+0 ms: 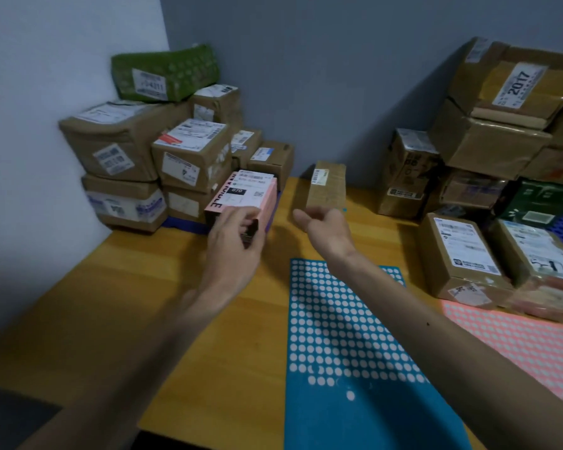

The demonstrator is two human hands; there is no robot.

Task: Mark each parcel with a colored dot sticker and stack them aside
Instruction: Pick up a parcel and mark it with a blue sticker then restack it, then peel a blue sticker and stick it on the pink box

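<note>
Parcel in pink (245, 197) lies under our left hand (233, 237), long axis running away from the wrist toward the stacked boxes (189, 154); the fingers curl round its near end. Our right hand (326, 228) hangs loose, nothing visibly held, small brown parcel (327, 187) just beyond its fingertips.

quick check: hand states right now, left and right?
Left hand: grips the near end of the pink parcel.
Right hand: open, holding nothing, just in front of the small brown box; contact cannot be told.
</note>
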